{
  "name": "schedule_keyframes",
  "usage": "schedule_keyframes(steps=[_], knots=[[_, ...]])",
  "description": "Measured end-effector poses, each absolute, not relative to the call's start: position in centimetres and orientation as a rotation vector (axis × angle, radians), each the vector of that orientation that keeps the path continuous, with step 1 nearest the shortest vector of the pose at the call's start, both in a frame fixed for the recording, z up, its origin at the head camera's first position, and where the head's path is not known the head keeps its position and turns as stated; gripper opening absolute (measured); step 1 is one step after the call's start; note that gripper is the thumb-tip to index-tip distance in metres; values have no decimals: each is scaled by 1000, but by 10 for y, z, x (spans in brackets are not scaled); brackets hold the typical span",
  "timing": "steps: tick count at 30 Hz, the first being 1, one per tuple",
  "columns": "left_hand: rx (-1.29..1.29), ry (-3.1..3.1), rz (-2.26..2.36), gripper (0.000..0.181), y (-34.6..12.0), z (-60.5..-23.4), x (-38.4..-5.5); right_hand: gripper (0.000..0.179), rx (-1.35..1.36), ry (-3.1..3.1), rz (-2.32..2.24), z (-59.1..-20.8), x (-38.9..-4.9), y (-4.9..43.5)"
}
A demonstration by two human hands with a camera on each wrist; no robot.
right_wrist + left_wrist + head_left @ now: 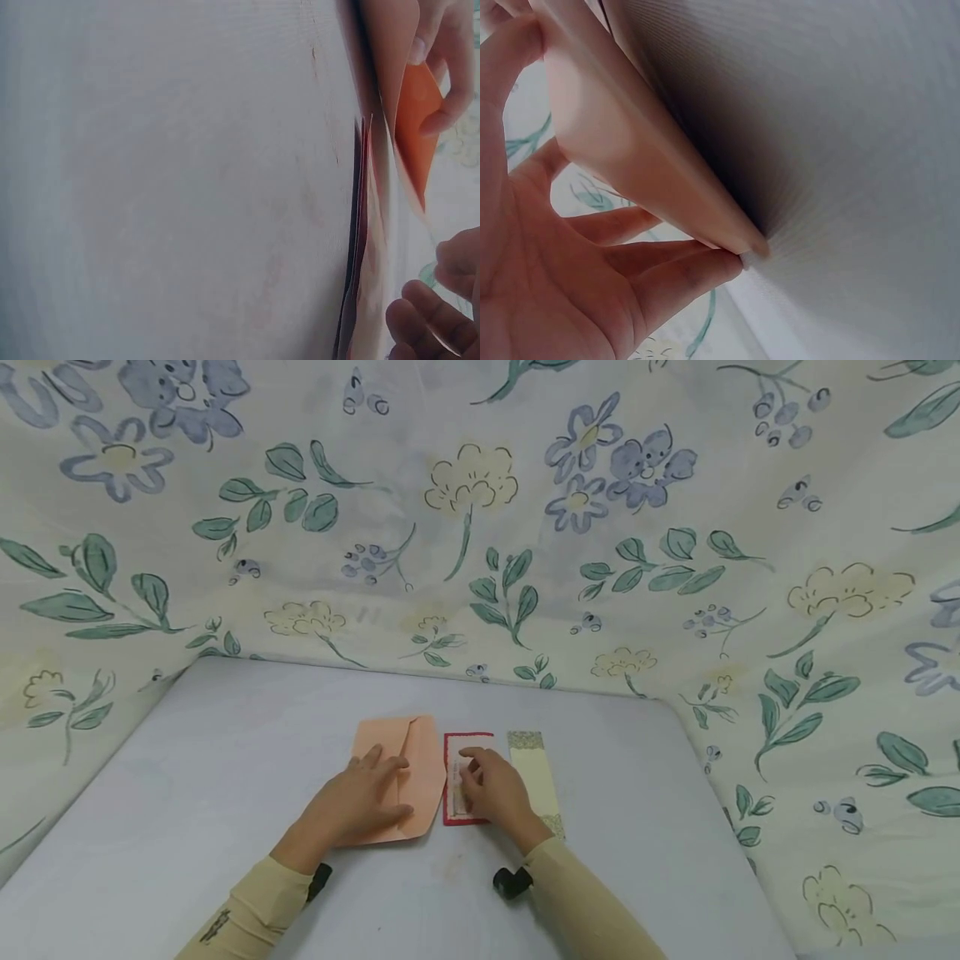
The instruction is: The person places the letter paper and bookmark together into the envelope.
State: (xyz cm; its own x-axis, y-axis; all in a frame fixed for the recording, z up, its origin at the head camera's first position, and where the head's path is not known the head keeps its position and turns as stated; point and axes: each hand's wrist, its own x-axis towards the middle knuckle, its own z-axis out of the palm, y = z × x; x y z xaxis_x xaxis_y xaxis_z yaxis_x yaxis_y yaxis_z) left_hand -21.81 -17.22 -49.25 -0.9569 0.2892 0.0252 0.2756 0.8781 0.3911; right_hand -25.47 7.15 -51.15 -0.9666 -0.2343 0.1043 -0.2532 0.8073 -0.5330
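Note:
A peach paper envelope (429, 768) lies on the table with its flap side up and a folded flap edge running down its middle. My left hand (360, 797) rests on it, fingers spread over the paper. In the left wrist view those fingertips touch the envelope (645, 172) along its surface. The right wrist view shows the flap (417, 112) raised a little beside the left fingers. Over a red-bordered white card (467, 742) hovers my right hand (501, 789), fingers loosely bent with nothing seen between them. It hides much of the card.
A cream card strip (538, 768) with glittery patterned ends lies right of the red-bordered card, partly behind the right wrist. All of them lie on a white table (637, 827). Flower-printed cloth (480, 527) rises behind and at both sides.

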Motion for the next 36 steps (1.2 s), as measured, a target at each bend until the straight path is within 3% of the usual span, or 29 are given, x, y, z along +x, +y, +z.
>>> schedule_keyframes(steps=[36], knots=[[409,3022,665,67,-165,-500,-209,36,335,-2930,657,-521,-252,93]])
